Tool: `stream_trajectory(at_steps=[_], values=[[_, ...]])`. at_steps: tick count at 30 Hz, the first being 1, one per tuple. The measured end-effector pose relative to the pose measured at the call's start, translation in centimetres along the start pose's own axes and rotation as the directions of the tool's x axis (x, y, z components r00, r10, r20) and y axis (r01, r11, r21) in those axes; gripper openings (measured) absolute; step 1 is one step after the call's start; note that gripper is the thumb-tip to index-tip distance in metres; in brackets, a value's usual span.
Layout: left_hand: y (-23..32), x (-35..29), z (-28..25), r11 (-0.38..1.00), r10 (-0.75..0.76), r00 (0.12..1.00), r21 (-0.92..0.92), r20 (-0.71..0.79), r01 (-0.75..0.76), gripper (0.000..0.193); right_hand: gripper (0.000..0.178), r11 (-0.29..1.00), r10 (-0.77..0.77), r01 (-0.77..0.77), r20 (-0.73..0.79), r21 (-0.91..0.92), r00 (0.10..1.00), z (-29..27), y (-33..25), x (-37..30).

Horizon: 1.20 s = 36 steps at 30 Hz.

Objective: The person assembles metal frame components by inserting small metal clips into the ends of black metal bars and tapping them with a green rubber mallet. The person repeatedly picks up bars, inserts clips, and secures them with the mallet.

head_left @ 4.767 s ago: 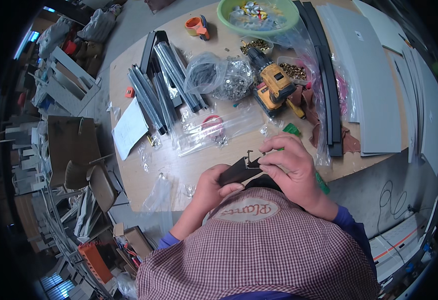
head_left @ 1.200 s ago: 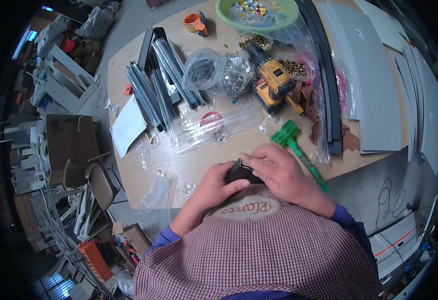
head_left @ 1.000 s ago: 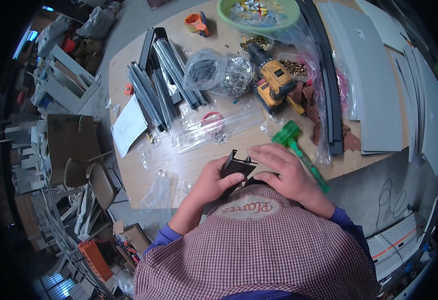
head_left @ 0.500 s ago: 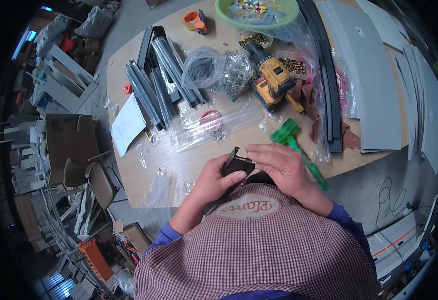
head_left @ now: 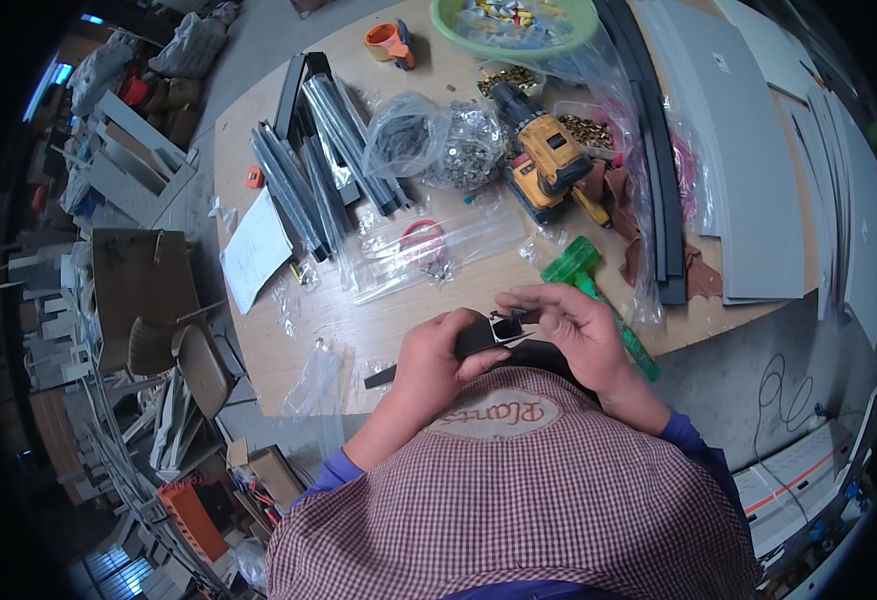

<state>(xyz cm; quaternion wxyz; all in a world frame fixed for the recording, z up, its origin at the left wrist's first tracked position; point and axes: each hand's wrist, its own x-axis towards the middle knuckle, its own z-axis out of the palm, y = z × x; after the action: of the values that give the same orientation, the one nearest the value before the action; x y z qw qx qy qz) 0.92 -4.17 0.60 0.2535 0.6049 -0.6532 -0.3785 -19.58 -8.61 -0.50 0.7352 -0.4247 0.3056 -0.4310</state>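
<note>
My left hand (head_left: 431, 358) is wrapped round a black channel-shaped profile (head_left: 475, 339), thumb along its near side. One end of the profile sticks out to the left past my hand; its hollow end faces right, showing a bright cut edge. Right at that hollow end, my right hand (head_left: 587, 335) has its thumb and fingers drawn together. Something small and dark shows at its fingertips, too small to name. Just beyond my right hand lies a green mallet (head_left: 572, 260), its handle pointing toward me.
Farther back are a yellow cordless drill (head_left: 554, 155), a bag of metal fittings (head_left: 467, 150), wrapped profiles (head_left: 334, 140) and a green basin (head_left: 519, 45). A paper sheet (head_left: 256, 250) lies left. Grey panels (head_left: 734, 170) and dark strips (head_left: 667, 200) line the right side.
The profile has swung from pointing up and away to lying nearly level, its hollow end now facing right. My right fingers have curled more and moved slightly right.
</note>
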Motion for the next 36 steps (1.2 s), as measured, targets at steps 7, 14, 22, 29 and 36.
stream_trajectory(at_steps=[7, 14, 22, 29, 36], values=[[0.2, 0.5, 0.1, 1.0, 0.02, 1.0, -0.002, 0.021, -0.02, 0.043, 0.022, 0.942, -0.047, 0.034, -0.03, -0.334, 0.998, 0.0, -0.8, -0.1], [0.2, 0.4, 0.0, 1.0, 0.008, 1.0, -0.008, 0.018, -0.008, 0.043, 0.024, 0.635, -0.394, 0.375, 0.134, -0.676, 0.909, -0.1, -2.3, 0.0], [0.1, 0.6, 0.0, 0.986, 0.092, 0.996, 0.136, 0.006, -0.092, 0.043, 0.024, 0.56, -0.437, 0.458, 0.223, -0.691, 0.871, -0.1, -2.0, 0.4], [0.2, 0.6, 0.0, 0.987, 0.11, 0.994, 0.119, -0.001, -0.11, 0.044, 0.022, 0.56, -0.449, 0.46, 0.215, -0.689, 0.867, -0.1, -1.9, 0.4], [0.5, 0.6, -0.2, 0.988, 0.094, 0.995, 0.124, 0.017, -0.096, 0.044, 0.022, 0.563, -0.447, 0.462, 0.218, -0.685, 0.868, -0.1, -1.9, 0.4]])
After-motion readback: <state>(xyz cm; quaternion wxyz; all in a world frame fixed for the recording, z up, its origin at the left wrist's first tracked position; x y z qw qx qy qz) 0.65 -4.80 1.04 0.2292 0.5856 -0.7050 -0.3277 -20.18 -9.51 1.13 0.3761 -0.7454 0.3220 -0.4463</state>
